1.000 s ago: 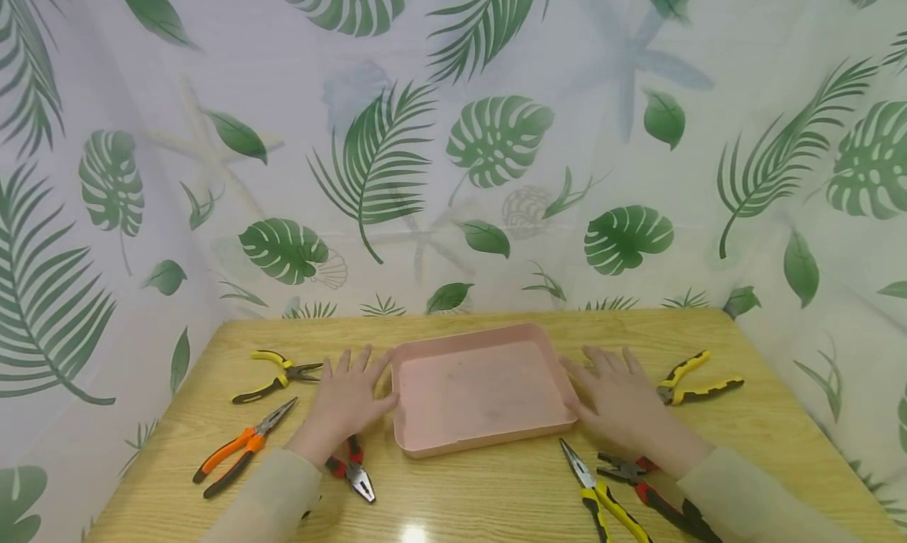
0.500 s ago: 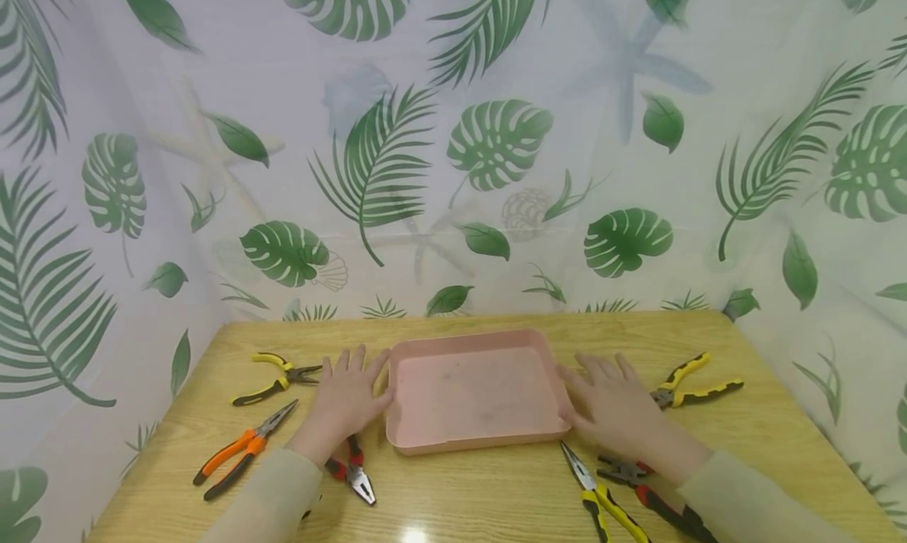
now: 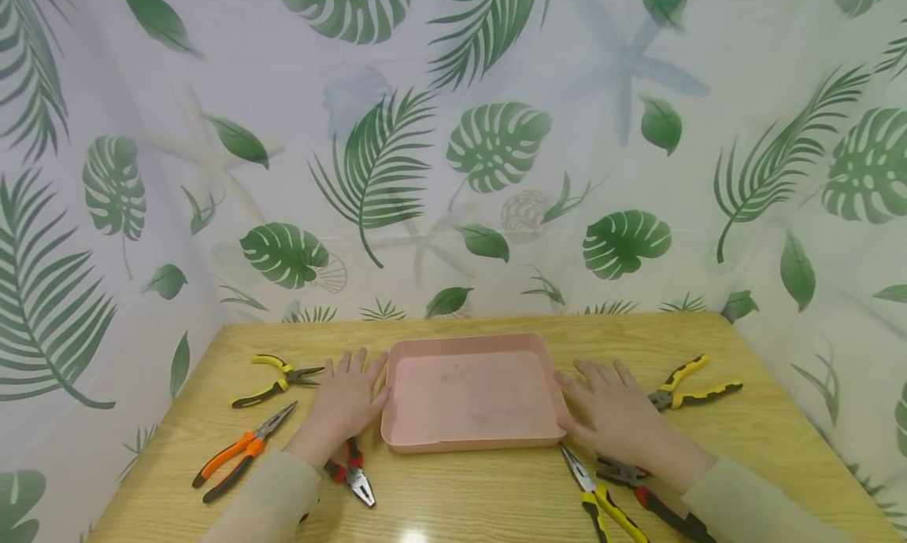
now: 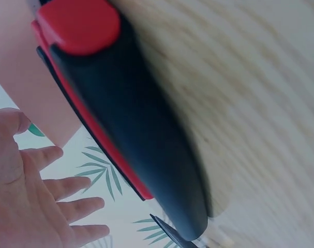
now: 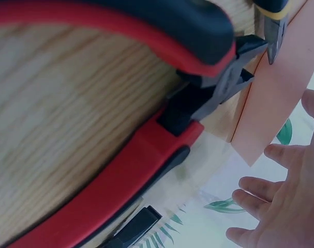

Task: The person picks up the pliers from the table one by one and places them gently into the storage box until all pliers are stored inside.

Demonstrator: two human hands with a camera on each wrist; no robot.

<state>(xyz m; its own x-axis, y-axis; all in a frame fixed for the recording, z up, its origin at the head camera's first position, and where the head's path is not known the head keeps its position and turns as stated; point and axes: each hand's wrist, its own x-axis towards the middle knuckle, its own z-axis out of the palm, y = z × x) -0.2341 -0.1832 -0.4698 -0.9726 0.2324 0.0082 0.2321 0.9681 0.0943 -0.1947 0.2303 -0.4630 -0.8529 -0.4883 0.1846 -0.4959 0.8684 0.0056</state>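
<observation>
We are looking at the wooden table (image 3: 496,496), with the pink tray (image 3: 473,393) lying between our hands; over the last second it has been sliding toward our left and slightly nearer to us, so we judge that we are squaring it up at the table's centre. Our left hand (image 3: 345,405) is pressing flat against the tray's left edge, fingers straight; our right hand (image 3: 615,415) is lying flat at its right edge, fingers spread, gripping nothing. Yellow-handled pliers (image 3: 690,382) are lying just beyond the right hand, orange-handled long-nose pliers (image 3: 241,451) outside the left hand, red-handled pliers (image 3: 354,472) under the left wrist.
</observation>
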